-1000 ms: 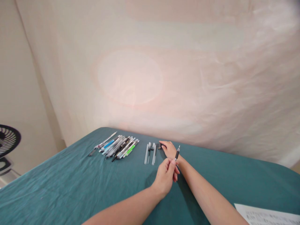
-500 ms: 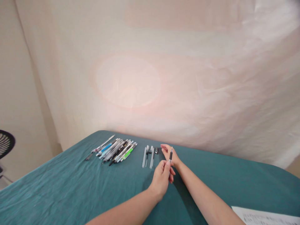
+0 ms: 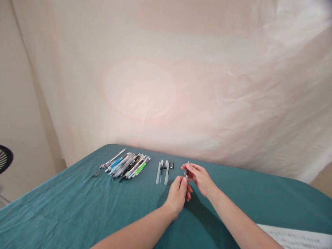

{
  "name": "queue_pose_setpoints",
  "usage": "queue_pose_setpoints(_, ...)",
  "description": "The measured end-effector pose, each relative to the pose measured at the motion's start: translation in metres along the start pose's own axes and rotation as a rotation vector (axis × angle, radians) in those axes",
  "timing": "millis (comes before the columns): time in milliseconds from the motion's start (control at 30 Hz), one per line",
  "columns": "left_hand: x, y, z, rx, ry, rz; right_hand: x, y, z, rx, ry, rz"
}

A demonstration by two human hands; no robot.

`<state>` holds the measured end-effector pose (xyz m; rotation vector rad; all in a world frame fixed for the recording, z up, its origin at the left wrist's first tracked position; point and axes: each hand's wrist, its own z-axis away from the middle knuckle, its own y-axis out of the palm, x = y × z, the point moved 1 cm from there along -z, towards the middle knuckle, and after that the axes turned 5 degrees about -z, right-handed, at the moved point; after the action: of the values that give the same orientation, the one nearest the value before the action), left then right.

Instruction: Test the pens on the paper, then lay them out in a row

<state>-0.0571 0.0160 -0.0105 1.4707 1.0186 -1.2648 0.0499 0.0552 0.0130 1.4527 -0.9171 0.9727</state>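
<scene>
Upright between my hands stands a pen [image 3: 187,172] with a black grip and a pale pointed tip. My left hand [image 3: 177,194] is closed around its lower barrel. The thumb and fingers of my right hand [image 3: 201,177] pinch it near the tip at the top. Just left of my hands lie several pen parts: a clear barrel [image 3: 158,173], another clear barrel [image 3: 166,173], a thin dark refill [image 3: 161,174] between them and a small black piece [image 3: 171,165].
A large pile of pens [image 3: 131,166] lies farther left, with a green one [image 3: 140,169] at its right side. Printed paper [image 3: 298,237] rests at the lower right on the green cloth [image 3: 77,207]. A black fan [image 3: 5,159] shows at the left edge.
My right hand has come back from beside the small black piece and now grips the top of the pen. My left hand still holds the barrel.
</scene>
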Motion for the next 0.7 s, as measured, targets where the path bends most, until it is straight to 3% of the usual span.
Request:
queue_pose_setpoints(200,0.002,0.001,0.002,0.068,-0.007,-0.033,0.018,-0.015,-0.022,-0.102,-0.056,-0.045)
queue_pose_setpoints(367,0.001,0.002,0.004,0.141,-0.016,-0.053,0.052,-0.044,-0.059,-0.255,-0.232,-0.198)
queue_pose_setpoints(467,-0.002,0.004,0.007,0.140,0.010,-0.066,0.060,-0.060,-0.075,-0.336,-0.305,-0.163)
queue_pose_setpoints(567,-0.005,0.005,0.011,0.115,0.063,-0.093,0.042,-0.059,-0.080,-0.320,-0.238,-0.053)
queue_pose_setpoints(700,-0.011,0.004,0.016,0.111,0.126,-0.126,-0.004,-0.034,-0.076,-0.232,-0.073,0.162)
